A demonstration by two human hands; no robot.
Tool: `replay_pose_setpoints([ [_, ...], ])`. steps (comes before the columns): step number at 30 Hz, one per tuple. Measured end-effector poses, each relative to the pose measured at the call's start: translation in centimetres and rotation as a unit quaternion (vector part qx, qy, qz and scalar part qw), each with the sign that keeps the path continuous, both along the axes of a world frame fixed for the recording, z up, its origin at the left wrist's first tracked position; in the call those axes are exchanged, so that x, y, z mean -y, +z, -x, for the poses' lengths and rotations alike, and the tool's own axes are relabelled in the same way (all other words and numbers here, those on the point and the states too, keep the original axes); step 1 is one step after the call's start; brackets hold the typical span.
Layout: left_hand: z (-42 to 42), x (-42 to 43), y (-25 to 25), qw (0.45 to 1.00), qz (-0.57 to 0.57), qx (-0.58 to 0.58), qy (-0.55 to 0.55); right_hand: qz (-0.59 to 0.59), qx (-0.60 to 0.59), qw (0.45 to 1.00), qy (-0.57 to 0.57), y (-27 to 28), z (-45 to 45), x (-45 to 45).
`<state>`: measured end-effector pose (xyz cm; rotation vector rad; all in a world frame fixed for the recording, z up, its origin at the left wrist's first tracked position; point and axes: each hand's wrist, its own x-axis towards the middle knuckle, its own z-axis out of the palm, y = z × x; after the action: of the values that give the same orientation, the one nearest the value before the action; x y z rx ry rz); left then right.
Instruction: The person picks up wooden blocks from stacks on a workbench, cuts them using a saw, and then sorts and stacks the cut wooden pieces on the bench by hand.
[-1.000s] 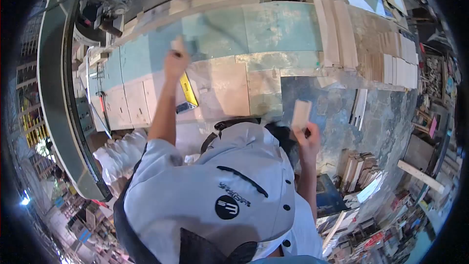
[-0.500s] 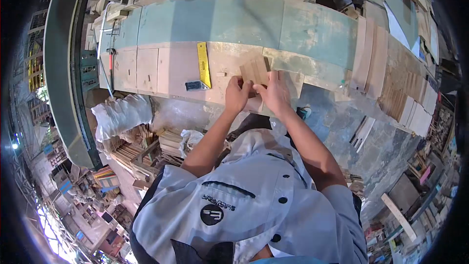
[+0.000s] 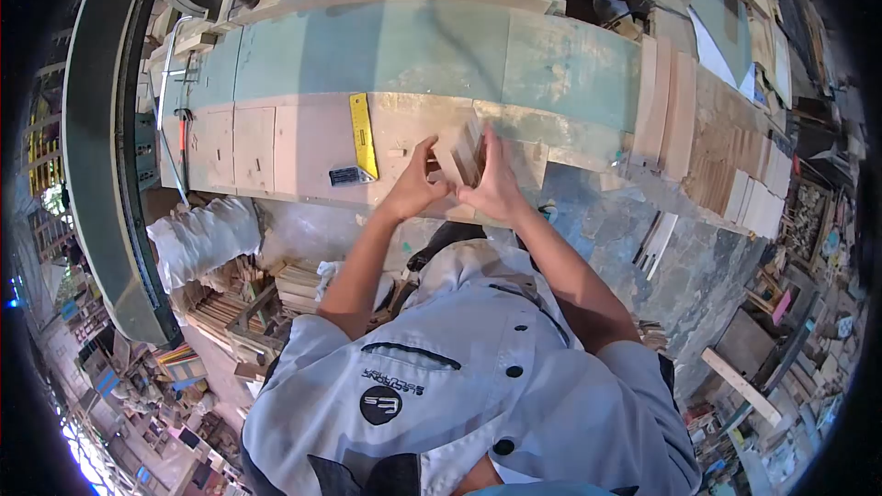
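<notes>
Both my hands are at the front part of the workbench point(image 3: 303, 152), around some small wooden blocks point(image 3: 461, 152) held together between them. My left hand point(image 3: 413, 186) grips the blocks from the left, with its thumb at their lower edge. On the right side my right hand point(image 3: 496, 182) presses against them with its fingers pointing up. The blocks are tilted and slightly blurred. To the left lies a square with a yellow blade point(image 3: 363, 136) and a dark handle point(image 3: 347, 176). A small wood piece point(image 3: 397, 153) lies between the square and my left hand.
A red-handled hammer point(image 3: 183, 140) and a hacksaw point(image 3: 165, 119) lie at the bench's left end. Long boards point(image 3: 666, 110) and short stacked pieces point(image 3: 735, 161) are on the right. A white sack point(image 3: 207, 239) stands below the bench, left of stacked wood point(image 3: 230, 298).
A second ago my hands were far apart, each with a wooden piece. They came together, and since then the blocks have been turned from lying flat-faced to tilted on edge.
</notes>
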<state>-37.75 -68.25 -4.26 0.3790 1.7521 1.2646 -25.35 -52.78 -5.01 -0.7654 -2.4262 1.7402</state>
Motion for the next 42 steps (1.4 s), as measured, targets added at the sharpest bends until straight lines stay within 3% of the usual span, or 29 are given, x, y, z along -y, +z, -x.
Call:
replay_pose_setpoints([
  [1,0.4,-0.2,1.1,0.998,-0.019,0.055,-0.04,-0.004,0.001,1.0,0.004,0.3,0.2,-0.3],
  [3,1.6,-1.3,2.1,0.993,-0.086,0.025,-0.081,-0.056,-0.051,0.995,0.069,0.9,0.7,-0.5],
  [5,2.6,-2.4,3.7,0.959,-0.045,-0.137,-0.245,-0.103,-0.088,0.989,0.066,0.2,1.5,-0.7],
  [6,2.5,-2.5,3.1,0.946,-0.059,-0.226,-0.227,-0.104,-0.069,0.989,0.075,0.0,1.7,-1.1],
  [9,3.0,-2.7,1.6,0.946,0.017,-0.212,-0.246,-0.108,-0.056,0.988,0.091,-1.1,2.1,-2.1],
  [10,2.9,-2.8,0.8,0.93,-0.008,-0.278,-0.242,-0.111,-0.053,0.988,0.098,-1.8,1.9,-2.0],
  [14,3.1,-3.1,0.2,0.914,0.005,-0.308,-0.264,-0.132,-0.033,0.986,0.095,-3.5,1.6,-1.7],
  [17,3.1,-3.6,1.2,0.879,-0.06,-0.362,-0.304,-0.141,0.0,0.984,0.105,-1.3,1.9,-2.4],
  [19,2.3,-3.5,1.1,0.948,-0.081,-0.158,-0.264,-0.066,0.087,0.981,0.158,1.9,1.7,-2.6],
  [20,2.4,-3.4,1.0,0.948,-0.06,-0.115,-0.29,-0.076,0.095,0.984,0.133,2.1,1.2,-2.2],
  [22,2.3,-3.8,2.1,0.949,-0.007,0.015,-0.315,-0.268,-0.032,0.951,0.149,1.5,-0.4,-1.1],
  [23,2.0,-4.4,3.2,0.944,0.028,0.097,-0.313,-0.282,-0.015,0.951,0.123,1.3,-1.3,-1.4],
  [25,0.9,-5.8,3.0,0.94,-0.027,0.063,-0.333,-0.127,0.029,0.986,0.101,1.0,-2.8,-2.6],
  [26,0.4,-6.9,2.9,0.945,-0.066,0.031,-0.319,-0.103,0.03,0.993,0.042,2.8,-3.3,-3.1],
  [27,-0.6,-8.5,3.2,0.937,-0.077,0.032,-0.338,-0.113,0.037,0.993,0.022,4.5,-4.0,-4.1],
  [29,-3.9,-11.6,4.7,0.972,-0.149,0.078,-0.163,-0.096,0.026,0.994,-0.048,7.2,-5.4,-5.7],
  [31,-6.1,-15.3,5.6,0.976,-0.136,0.086,-0.149,-0.091,0.032,0.992,-0.077,7.8,-7.0,-6.8],
  [33,-8.0,-19.7,5.2,0.966,-0.215,0.118,-0.082,-0.094,-0.077,0.976,-0.179,6.9,-9.0,-8.2],
  [35,-9.2,-24.2,4.0,0.955,-0.219,0.177,-0.09,-0.102,-0.11,0.966,-0.212,8.5,-12.3,-9.6],
  [38,-11.9,-32.4,8.7,0.918,-0.292,0.263,-0.046,-0.183,-0.082,0.959,-0.199,8.2,-18.7,-12.1],
  [40,-13.4,-37.4,10.7,0.905,-0.265,0.327,-0.061,0.074,-0.044,0.97,-0.226,7.2,-22.8,-13.7],
  [41,-14.3,-39.9,10.4,0.907,-0.267,0.321,-0.06,0.074,-0.05,0.971,-0.222,6.7,-24.6,-14.6],
  [42,-15.3,-42.4,9.6,0.908,-0.243,0.332,-0.085,-0.001,-0.046,0.972,-0.231,6.2,-26.5,-15.5],
])
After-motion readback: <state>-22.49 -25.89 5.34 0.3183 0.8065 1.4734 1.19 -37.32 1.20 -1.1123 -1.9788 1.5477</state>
